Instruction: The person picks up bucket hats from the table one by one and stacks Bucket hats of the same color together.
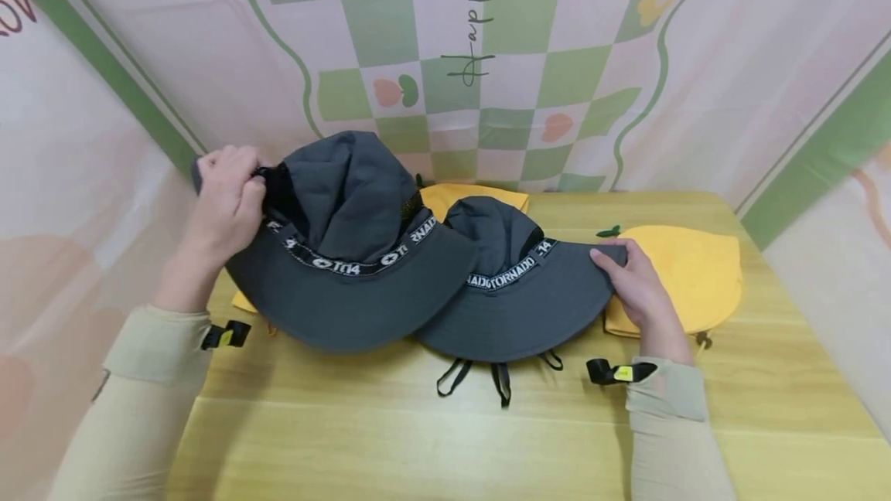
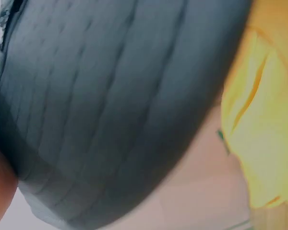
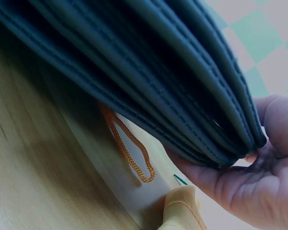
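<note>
My left hand (image 1: 226, 203) grips the left side of a dark grey sun hat (image 1: 341, 311), with its wide brim toward me and a black lettered band round the crown. The left wrist view shows its stitched brim (image 2: 96, 96) close up. My right hand (image 1: 640, 284) pinches the right end of the brim of another dark grey sun hat (image 1: 515, 331), partly overlapped by the left one. In the right wrist view several dark brims (image 3: 149, 91) lie stacked between thumb and fingers. Black straps (image 1: 500, 385) hang below the right hat.
A yellow hat (image 1: 682, 277) lies on the wooden table (image 1: 431, 439) beside my right hand. More yellow fabric (image 1: 480, 193) shows behind the dark hats. An orange cord loop (image 3: 137, 148) hangs under the brims. A patterned cloth (image 1: 515, 76) stands behind the table.
</note>
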Demonstrator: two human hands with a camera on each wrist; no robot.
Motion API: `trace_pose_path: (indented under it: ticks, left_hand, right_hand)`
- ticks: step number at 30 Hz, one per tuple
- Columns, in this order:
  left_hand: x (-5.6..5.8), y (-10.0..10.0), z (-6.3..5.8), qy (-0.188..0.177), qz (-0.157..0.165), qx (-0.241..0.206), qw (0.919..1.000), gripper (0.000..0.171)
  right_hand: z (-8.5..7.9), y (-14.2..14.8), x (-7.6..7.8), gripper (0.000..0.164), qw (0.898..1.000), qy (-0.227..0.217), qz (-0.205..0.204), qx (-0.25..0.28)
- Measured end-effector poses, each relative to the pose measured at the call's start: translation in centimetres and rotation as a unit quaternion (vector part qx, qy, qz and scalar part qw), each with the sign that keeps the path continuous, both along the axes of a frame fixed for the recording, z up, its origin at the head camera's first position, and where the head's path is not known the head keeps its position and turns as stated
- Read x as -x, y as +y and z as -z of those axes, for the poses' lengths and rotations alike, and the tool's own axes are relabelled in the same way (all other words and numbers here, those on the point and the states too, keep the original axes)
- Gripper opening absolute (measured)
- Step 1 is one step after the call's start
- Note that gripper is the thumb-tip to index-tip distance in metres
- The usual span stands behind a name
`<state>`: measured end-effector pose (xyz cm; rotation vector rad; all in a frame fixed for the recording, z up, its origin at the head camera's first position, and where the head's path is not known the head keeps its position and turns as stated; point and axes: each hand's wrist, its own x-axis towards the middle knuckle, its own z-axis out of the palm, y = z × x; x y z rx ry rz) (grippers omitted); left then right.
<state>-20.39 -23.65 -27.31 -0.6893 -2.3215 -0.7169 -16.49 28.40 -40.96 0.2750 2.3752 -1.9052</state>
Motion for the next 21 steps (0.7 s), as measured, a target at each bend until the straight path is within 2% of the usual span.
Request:
trace_pose_path:
  ticks: [4,7,12,21]
  left_hand:
    - [0.7,1.3,1.4,-0.053,0.011,-0.003,0.9985,0.023]
    - [1.1,2.1,2.4,-0.074,0.02,-0.007,0.997,0.023]
    - [1.4,3.4,3.3,-0.083,0.04,-0.016,0.9956,0.023]
    - [1.6,6.1,3.9,-0.089,0.07,-0.039,0.9928,0.024]
  right_hand:
    - [0.0,0.1,0.0,0.029,1.0,-0.002,0.001,0.018]
    - [0.0,0.1,0.0,0.029,1.0,-0.008,-0.001,0.026]
    - [0.0,0.1,0.1,0.031,0.999,-0.014,-0.003,0.03]
    - [0.0,0.3,0.1,0.024,0.998,-0.021,-0.009,0.054]
